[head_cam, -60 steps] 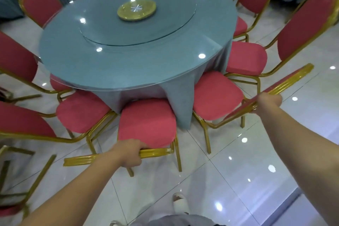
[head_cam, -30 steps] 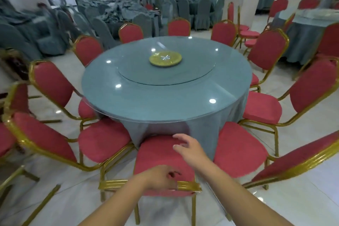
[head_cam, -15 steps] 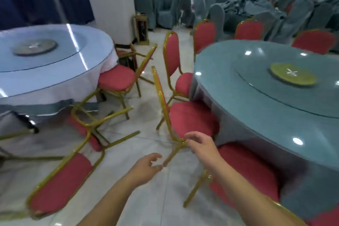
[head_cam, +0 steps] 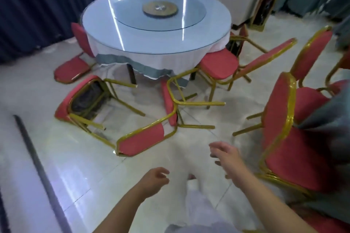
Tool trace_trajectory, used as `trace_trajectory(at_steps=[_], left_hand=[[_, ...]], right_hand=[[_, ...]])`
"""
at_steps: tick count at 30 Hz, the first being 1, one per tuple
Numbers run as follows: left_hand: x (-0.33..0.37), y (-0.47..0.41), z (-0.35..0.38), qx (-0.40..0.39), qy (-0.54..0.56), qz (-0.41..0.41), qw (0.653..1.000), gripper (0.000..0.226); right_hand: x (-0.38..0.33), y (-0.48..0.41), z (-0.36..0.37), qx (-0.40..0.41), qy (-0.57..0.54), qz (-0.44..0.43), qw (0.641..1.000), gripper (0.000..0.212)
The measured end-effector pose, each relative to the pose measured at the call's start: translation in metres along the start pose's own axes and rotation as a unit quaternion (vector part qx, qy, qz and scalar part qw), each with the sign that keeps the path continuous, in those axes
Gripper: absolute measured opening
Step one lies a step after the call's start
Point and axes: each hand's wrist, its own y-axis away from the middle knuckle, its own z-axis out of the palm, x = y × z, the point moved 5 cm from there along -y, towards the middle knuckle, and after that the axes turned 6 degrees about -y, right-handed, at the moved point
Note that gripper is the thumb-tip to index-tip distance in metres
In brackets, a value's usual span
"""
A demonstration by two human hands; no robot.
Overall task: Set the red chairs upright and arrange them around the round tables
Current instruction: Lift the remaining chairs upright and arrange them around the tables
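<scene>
Pale round table [head_cam: 102, 19] now ahead with toppled red chairs [head_cam: 141, 141]; left hand [head_cam: 154, 179], right hand [head_cam: 227, 158] empty, fingers [head_cam: 216, 146] spread.

The round table [head_cam: 132, 30] has a pale blue glossy top, a white cloth [head_cam: 170, 58] and a grey-blue underskirt [head_cam: 151, 71]; the disc [head_cam: 160, 8] at its centre is tan. The chairs [head_cam: 141, 141] in front of it are red with gold frames. Behind it hang navy curtains [head_cam: 37, 5]. The floor [head_cam: 94, 166] around it is shiny white tile.

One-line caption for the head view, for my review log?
Empty left hand and right hand extended toward toppled red chairs beside a round table.
</scene>
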Motion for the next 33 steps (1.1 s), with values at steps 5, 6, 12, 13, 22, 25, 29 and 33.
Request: trace_trajectory(at_steps=[5, 6, 12, 13, 22, 25, 29, 33], left_hand=[[-0.024, -0.031, -0.051, 0.025, 0.017, -0.080, 0.996, 0.029], [-0.027, -0.038, -0.062, 0.037, 0.024, -0.100, 0.994, 0.029], [-0.051, -0.073, -0.124, 0.088, 0.025, -0.214, 0.973, 0.033], [-0.056, -0.081, -0.133, 0.099, 0.023, -0.221, 0.970, 0.033], [-0.105, -0.178, -0.183, 0.072, 0.027, -0.265, 0.961, 0.043], [-0.124, -0.235, -0.202, 0.051, 0.001, -0.256, 0.965, 0.052], [-0.152, -0.319, -0.229, 0.043, -0.051, -0.233, 0.970, 0.063], [-0.182, -0.402, -0.249, 0.042, -0.146, -0.186, 0.971, 0.068]], right_hand=[[-0.018, -0.082, 0.057, -0.066, -0.001, 0.016, 0.998, 0.014], [-0.023, -0.098, 0.069, -0.083, -0.002, 0.020, 0.996, 0.014], [-0.047, -0.196, 0.116, -0.134, 0.028, 0.066, 0.988, 0.011], [-0.048, -0.212, 0.124, -0.145, 0.040, 0.071, 0.986, 0.011], [-0.019, -0.297, 0.199, -0.202, 0.207, 0.148, 0.946, 0.011], [0.006, -0.315, 0.216, -0.184, 0.261, 0.176, 0.931, 0.011], [0.050, -0.330, 0.237, -0.162, 0.347, 0.227, 0.896, 0.015], [0.099, -0.344, 0.267, -0.173, 0.399, 0.296, 0.850, 0.013]])
